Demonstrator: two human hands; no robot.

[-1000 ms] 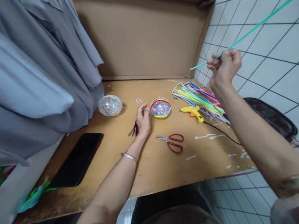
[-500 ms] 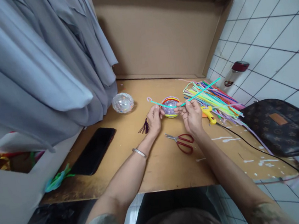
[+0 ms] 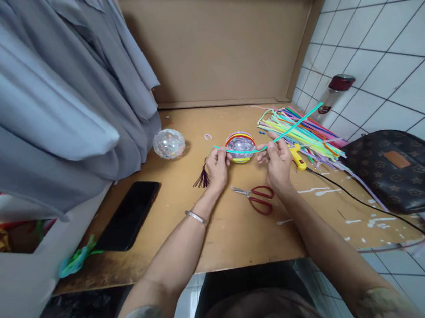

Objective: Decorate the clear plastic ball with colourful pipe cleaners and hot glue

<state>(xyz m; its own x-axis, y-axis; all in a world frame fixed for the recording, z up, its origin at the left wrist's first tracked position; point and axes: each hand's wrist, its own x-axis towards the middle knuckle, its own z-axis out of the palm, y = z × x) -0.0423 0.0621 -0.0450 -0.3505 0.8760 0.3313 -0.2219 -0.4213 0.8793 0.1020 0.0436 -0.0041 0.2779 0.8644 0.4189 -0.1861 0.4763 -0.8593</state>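
Observation:
A turquoise pipe cleaner point(image 3: 242, 152) stretches between my two hands, crossing in front of a clear ball point(image 3: 240, 140) banded with red, yellow and purple strips. Near the pipe cleaner's left end, my left hand point(image 3: 218, 168) pinches it. My right hand point(image 3: 278, 164) grips it farther along, and its long free end rises to the upper right. Beside my left hand lies a dark tassel point(image 3: 201, 177). Red-handled scissors point(image 3: 259, 199) rest on the table below the ball, blades partly apart. A small pink curl point(image 3: 208, 136) lies just beyond my left hand.
Several coloured pipe cleaners point(image 3: 301, 132) are piled at the right, near a yellow glue gun point(image 3: 298, 158) with a black cord. Another clear ball point(image 3: 169, 144), a black phone point(image 3: 129, 216), a brown bag point(image 3: 399, 172) and a bottle point(image 3: 336, 90) surround the work area. Cardboard point(image 3: 223, 46) stands behind.
My hands are a little farther apart, and the pipe cleaner between them is straighter. Less of its left end sticks out past my left hand. The view has shifted slightly.

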